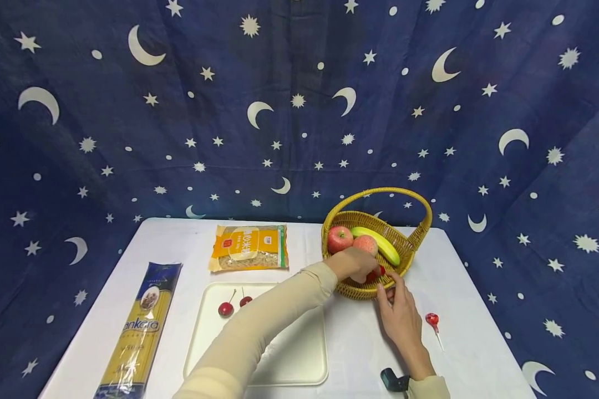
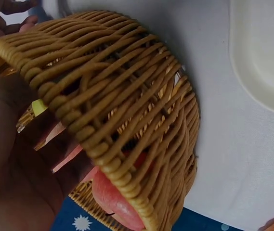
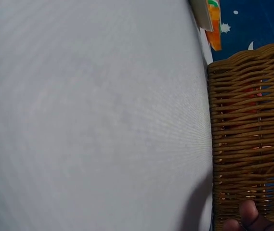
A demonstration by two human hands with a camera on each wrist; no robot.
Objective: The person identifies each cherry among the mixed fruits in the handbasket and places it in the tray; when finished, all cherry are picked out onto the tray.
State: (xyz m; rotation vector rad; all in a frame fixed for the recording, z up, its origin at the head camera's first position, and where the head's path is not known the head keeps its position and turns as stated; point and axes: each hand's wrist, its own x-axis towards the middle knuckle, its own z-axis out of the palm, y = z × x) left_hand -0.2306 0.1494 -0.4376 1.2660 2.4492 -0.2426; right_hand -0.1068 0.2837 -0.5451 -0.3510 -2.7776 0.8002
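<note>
A wicker basket (image 1: 414, 241) with a tall handle holds a red apple (image 1: 339, 239), a peach (image 1: 366, 244), a banana (image 1: 386, 249) and a red item (image 1: 375, 275) of unclear kind. My left hand (image 1: 355, 264) reaches over the near rim into the basket, above that red item. In the left wrist view its palm shows, but the rim hides the fingertips, so any hold on the red item is unclear. My right hand (image 1: 400, 313) grips the basket's front-right rim; its fingertips (image 3: 248, 211) show against the wicker in the right wrist view.
A cream tray (image 1: 319, 354) with cherries (image 1: 226, 309) lies left of the basket, partly under my left arm. Behind it is an orange food packet (image 1: 249, 247). A pasta packet (image 1: 137, 338) lies far left. Right of my right hand is a red lollipop (image 1: 432, 320).
</note>
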